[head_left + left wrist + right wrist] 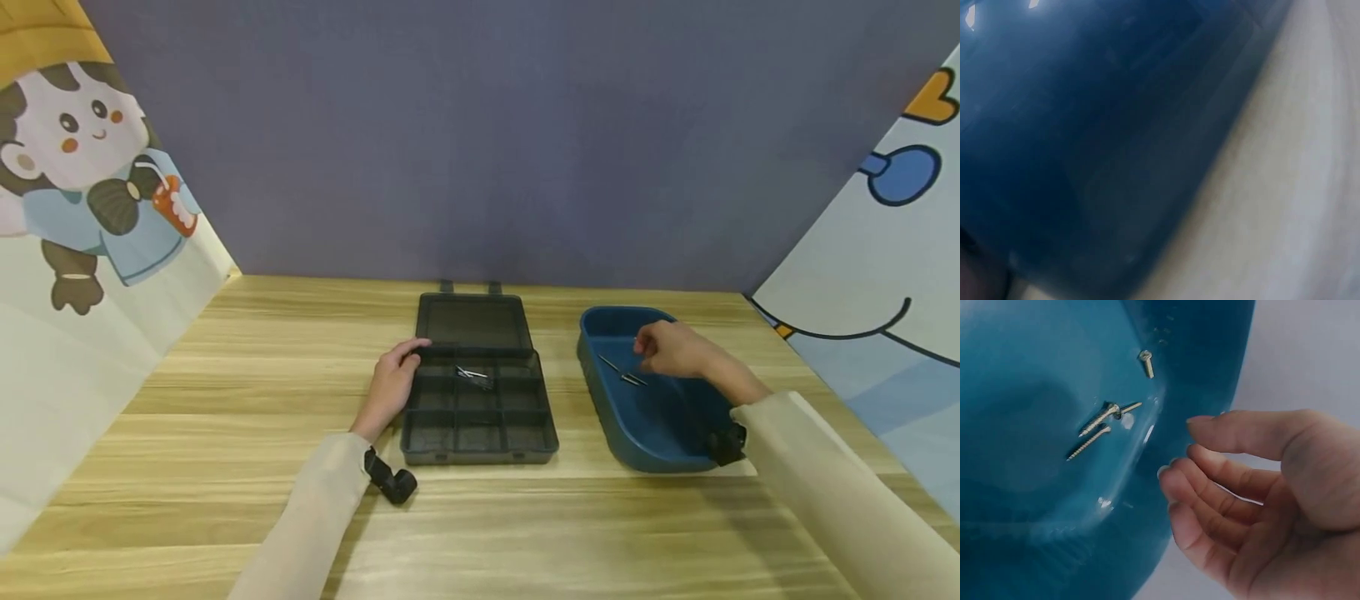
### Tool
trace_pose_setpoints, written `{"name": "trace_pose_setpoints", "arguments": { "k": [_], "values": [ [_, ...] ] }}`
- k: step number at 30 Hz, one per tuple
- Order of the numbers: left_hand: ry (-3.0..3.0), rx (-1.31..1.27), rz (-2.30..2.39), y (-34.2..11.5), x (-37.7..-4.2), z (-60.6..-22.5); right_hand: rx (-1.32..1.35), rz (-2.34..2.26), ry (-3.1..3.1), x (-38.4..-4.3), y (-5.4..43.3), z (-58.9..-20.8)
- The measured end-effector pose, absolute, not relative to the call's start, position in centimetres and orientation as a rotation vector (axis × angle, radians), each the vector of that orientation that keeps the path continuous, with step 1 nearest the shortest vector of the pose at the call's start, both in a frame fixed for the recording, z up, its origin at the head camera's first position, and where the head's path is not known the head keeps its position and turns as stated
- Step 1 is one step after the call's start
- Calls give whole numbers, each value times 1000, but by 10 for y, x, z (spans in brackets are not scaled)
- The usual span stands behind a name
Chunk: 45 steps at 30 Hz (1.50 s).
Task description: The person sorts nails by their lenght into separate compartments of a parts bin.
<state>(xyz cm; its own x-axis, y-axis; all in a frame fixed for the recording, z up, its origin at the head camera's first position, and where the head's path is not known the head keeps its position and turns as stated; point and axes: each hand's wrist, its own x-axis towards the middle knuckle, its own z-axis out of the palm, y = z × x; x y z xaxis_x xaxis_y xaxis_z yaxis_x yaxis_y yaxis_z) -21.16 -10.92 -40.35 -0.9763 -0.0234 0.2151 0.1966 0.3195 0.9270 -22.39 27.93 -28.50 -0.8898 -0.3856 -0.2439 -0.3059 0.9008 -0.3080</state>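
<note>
My left hand rests at the left edge of a dark translucent compartment box, its fingers near the hinge side. The box's lid lies folded back behind it. Several small screws lie in the back middle compartment. Over the right side of a blue plastic bin hovers my right hand. Its fingers are loosely bent, thumb apart from them, with nothing between. Several metal screws lie on the bin floor, just left of the fingertips in the right wrist view.
Both containers stand on a wood-grain table, with a strip of tabletop between them. A grey-purple panel rises behind the table. Printed cartoon sheets flank it on both sides. A blurred dark blue surface fills much of the left wrist view.
</note>
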Motion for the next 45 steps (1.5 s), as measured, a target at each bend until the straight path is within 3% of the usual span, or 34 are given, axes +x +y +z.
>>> {"name": "trace_pose_setpoints", "arguments": {
  "k": [13,45],
  "values": [
    [-2372,-178,-1713,-109,-211,-406,-490,-287,2741,-245,284,-301],
    [-2370,-186,-1729,-109,-211,-405,-417,-316,2742,-250,290,-338]
  ]
}}
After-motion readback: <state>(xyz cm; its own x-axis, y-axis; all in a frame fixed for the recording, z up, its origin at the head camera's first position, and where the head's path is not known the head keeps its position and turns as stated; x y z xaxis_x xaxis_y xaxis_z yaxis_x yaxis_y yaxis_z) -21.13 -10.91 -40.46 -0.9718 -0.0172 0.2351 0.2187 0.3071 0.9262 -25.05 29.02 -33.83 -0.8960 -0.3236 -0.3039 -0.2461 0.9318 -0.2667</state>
